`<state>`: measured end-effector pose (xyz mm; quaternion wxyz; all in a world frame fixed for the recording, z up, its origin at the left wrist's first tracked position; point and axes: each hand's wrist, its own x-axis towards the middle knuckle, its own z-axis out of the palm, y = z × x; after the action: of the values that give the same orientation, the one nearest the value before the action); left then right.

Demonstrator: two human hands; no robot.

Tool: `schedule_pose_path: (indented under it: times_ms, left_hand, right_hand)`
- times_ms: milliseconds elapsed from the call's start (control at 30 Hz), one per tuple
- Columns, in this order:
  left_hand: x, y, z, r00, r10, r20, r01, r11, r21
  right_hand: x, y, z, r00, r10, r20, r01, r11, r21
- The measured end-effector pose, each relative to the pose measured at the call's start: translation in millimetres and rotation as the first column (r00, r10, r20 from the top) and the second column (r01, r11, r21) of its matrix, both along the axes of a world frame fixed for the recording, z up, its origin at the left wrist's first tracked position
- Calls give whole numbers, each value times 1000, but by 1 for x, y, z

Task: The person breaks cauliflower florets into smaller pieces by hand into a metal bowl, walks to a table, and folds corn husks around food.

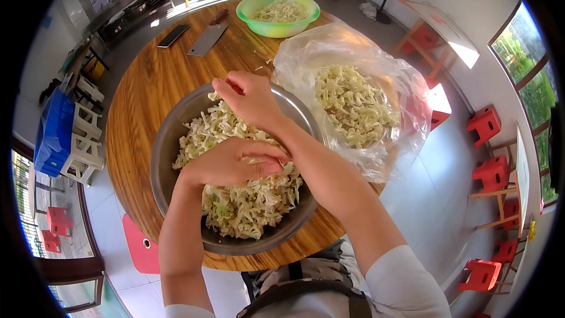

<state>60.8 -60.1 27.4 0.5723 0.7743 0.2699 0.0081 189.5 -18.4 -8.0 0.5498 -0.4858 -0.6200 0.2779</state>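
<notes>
A large steel bowl point(162, 168) full of cut cauliflower florets point(253, 209) stands at the near side of the round wooden table. Over the florets is my left hand point(235, 162), palm facing inward, its fingers apart and holding nothing. My right hand point(250, 97) is above the bowl's far part, its fingers curled, with a small pale floret point(214, 96) at the fingertips. My right forearm crosses beyond my left fingertips. To the right, an open clear plastic bag point(368, 53) holds more florets point(353, 106).
Beyond the bowl, the table point(132, 112) bears a cleaver point(208, 39), a black phone point(173, 36) and a green basin point(278, 29) of pale cut pieces. A red stool point(139, 244) stands at the table's near left. More red stools point(491, 172) line the right side.
</notes>
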Motion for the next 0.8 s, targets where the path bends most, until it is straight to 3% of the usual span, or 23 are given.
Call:
schedule_pose_path:
  times_ms: [33, 133, 167, 267, 300, 433, 500, 533, 567, 633, 700, 767, 800]
  left_hand:
    - [0, 0, 1, 999, 20, -26, -20, 1000, -13]
    - [-1, 2, -7, 978, 125, 168, -88, 974, -209]
    - [-1, 3, -6, 976, 134, 173, -98, 975, -199]
    - [-4, 3, -1, 966, 163, 202, -130, 977, -168]
    - [-5, 5, -3, 963, 163, 215, -130, 978, -160]
    - [0, 4, -6, 920, 174, 352, -174, 984, -32]
    - [2, -3, -1, 903, 105, 416, -165, 980, 110]
    - [1, -7, 2, 893, 73, 444, -169, 969, 179]
    - [-2, -14, 9, 888, 81, 452, -159, 978, 137]
    - [-8, -24, 14, 888, 35, 458, -196, 930, 310]
    - [-20, -33, 22, 885, 12, 465, -244, 863, 442]
    - [-42, -50, 30, 879, 5, 478, -297, 788, 539]
    - [-53, -53, 28, 874, 12, 485, -272, 840, 470]
  right_hand:
    - [0, -1, 1, 1000, 16, -5, -16, 1000, -27]
    - [2, 3, -5, 1000, 16, 22, -15, 1000, -24]
    - [3, 3, -5, 998, 31, 59, -30, 999, -27]
    - [-7, 12, -30, 997, 23, -67, -14, 992, 129]
    - [-5, 13, -29, 999, -2, 39, -6, 976, 216]
    - [10, -15, 0, 997, -80, -17, 81, 996, 23]
    - [32, -50, 12, 968, -223, 115, 223, 975, 15]
    - [43, -72, 13, 927, -330, 178, 327, 944, 49]
    - [54, -96, 11, 871, -430, 237, 421, 902, 91]
    - [75, -149, -20, 772, -613, 168, 596, 790, 145]
    - [95, -212, -56, 613, -742, 272, 716, 667, 205]
    - [111, -266, -118, 349, -880, 323, 911, 399, 104]
    - [116, -282, -153, 209, -906, 367, 968, 246, 54]
